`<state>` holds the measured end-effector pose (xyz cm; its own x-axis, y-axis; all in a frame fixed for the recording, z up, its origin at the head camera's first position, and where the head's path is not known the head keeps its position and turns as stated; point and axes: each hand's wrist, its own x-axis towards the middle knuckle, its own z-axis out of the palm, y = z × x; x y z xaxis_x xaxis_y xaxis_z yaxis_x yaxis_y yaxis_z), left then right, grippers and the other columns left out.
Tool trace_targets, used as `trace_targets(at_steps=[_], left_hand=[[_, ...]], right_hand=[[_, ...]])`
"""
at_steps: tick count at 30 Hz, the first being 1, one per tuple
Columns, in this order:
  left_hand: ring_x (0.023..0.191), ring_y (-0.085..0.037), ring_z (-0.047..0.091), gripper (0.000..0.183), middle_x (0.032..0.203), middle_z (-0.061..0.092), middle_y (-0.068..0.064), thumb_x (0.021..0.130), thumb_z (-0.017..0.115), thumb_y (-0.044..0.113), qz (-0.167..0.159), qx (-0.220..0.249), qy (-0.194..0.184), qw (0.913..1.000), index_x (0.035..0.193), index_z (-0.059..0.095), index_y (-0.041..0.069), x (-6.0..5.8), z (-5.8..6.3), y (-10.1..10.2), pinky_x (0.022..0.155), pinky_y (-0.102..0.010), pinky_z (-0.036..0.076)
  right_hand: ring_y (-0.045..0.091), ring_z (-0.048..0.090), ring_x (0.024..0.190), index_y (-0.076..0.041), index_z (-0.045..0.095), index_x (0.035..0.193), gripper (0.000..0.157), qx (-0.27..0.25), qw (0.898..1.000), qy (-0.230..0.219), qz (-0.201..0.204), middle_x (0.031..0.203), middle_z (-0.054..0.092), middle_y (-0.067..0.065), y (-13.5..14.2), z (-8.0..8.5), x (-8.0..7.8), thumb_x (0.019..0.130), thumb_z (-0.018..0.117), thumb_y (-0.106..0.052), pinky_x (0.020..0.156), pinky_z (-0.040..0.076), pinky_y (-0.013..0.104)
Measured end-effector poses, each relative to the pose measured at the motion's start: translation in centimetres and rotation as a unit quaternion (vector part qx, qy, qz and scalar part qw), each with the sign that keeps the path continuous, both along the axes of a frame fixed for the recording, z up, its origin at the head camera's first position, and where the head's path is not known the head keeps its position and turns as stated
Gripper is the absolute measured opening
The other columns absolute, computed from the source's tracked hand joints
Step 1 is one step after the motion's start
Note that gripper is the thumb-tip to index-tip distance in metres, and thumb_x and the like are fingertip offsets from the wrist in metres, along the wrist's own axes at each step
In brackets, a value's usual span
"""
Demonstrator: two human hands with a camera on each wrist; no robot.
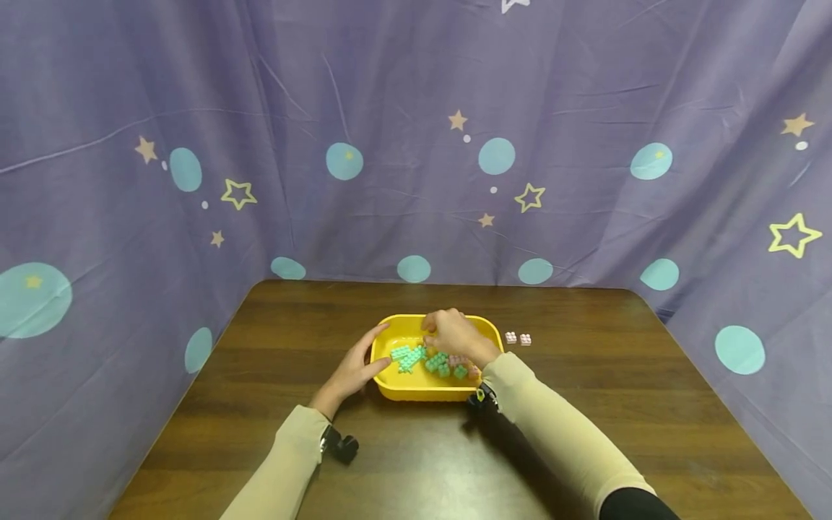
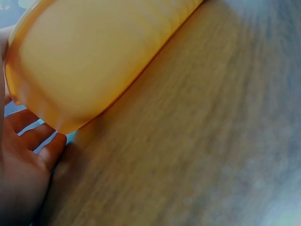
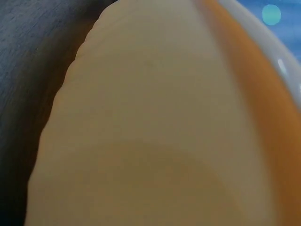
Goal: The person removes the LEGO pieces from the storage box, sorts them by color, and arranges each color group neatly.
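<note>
A yellow plastic tray (image 1: pixel 416 394) stands on the table with mint-green toy building blocks (image 1: pixel 409 358) and pink ones (image 1: pixel 457 360) inside. My left hand (image 1: pixel 351 370) holds its left end, thumb over the rim. In the left wrist view, fingers of the left hand (image 2: pixel 33 146) lie against the outer wall. Over the tray's back right part, my right hand (image 1: pixel 455 336) reaches in with bent fingers. It pinches a small pink building block (image 1: pixel 427 342), mostly hidden by the fingers. The right wrist view shows only the tray's outer wall (image 3: pixel 141 113).
Two pale pink blocks (image 1: pixel 518 339) sit on the brown wooden table (image 1: pixel 585 404), just right of the tray. A purple curtain (image 1: pixel 416 144) with stars and blue ovals rises behind the table and along both sides.
</note>
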<state>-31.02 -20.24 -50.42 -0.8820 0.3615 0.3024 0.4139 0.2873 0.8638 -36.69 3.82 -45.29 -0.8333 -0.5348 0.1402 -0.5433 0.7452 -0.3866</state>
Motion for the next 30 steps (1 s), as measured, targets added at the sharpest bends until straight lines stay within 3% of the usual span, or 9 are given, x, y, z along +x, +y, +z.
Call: trace_targets(at_steps=[4, 9, 12, 19, 30], left_hand=[[0.140, -0.041, 0.034, 0.067, 0.154, 0.033, -0.022, 0.089, 0.066, 0.005, 0.012, -0.006, 0.012, 0.9998, 0.149, 0.035, 0.004, -1.0, -1.5, -0.2, 0.112, -0.058, 0.029], [0.139, -0.039, 0.036, 0.068, 0.154, 0.034, -0.020, 0.088, 0.067, 0.007, 0.010, -0.005, 0.010, 0.9999, 0.149, 0.036, 0.006, -1.3, -1.8, -0.2, 0.111, -0.056, 0.031], [0.140, -0.044, 0.033, 0.068, 0.154, 0.031, -0.024, 0.089, 0.065, 0.005, 0.001, -0.002, 0.009, 1.0000, 0.149, 0.034, 0.001, -1.0, -1.3, -0.2, 0.111, -0.059, 0.029], [0.139, -0.046, 0.033, 0.067, 0.153, 0.032, -0.027, 0.090, 0.065, 0.008, -0.015, -0.007, 0.009, 0.9998, 0.148, 0.032, -0.006, 0.6, 1.3, 0.1, 0.110, -0.060, 0.030], [0.136, -0.049, 0.035, 0.068, 0.153, 0.029, -0.029, 0.090, 0.064, 0.006, -0.027, 0.008, -0.006, 0.9996, 0.148, 0.030, -0.005, 0.6, 1.2, 0.1, 0.107, -0.061, 0.034]], right_hand=[[0.017, 0.070, 0.092, -0.010, 0.073, 0.108, 0.023, 0.012, 1.000, -0.007, -0.004, 0.102, 0.075, 0.003, -0.1, -0.1, 0.0, 0.088, 0.071, -0.020, 0.081, 0.057, 0.031], [0.012, 0.067, 0.078, -0.013, 0.076, 0.099, 0.013, 0.036, 0.999, 0.004, 0.005, 0.094, 0.076, -0.001, -0.1, -0.4, -0.1, 0.089, 0.070, -0.019, 0.075, 0.055, 0.030], [0.011, 0.065, 0.074, -0.014, 0.076, 0.096, 0.011, 0.051, 0.999, 0.010, 0.014, 0.094, 0.075, -0.001, -0.2, -0.5, -0.1, 0.090, 0.067, -0.016, 0.073, 0.055, 0.029], [0.009, 0.057, 0.067, -0.017, 0.075, 0.087, 0.010, 0.067, 0.998, 0.005, 0.008, 0.087, 0.071, -0.005, -0.3, -0.7, -0.1, 0.091, 0.065, -0.016, 0.066, 0.051, 0.026], [0.011, 0.057, 0.067, -0.016, 0.076, 0.093, 0.009, 0.088, 0.996, 0.004, 0.000, 0.087, 0.071, -0.004, -0.4, -0.8, -0.1, 0.091, 0.067, -0.018, 0.065, 0.050, 0.026]])
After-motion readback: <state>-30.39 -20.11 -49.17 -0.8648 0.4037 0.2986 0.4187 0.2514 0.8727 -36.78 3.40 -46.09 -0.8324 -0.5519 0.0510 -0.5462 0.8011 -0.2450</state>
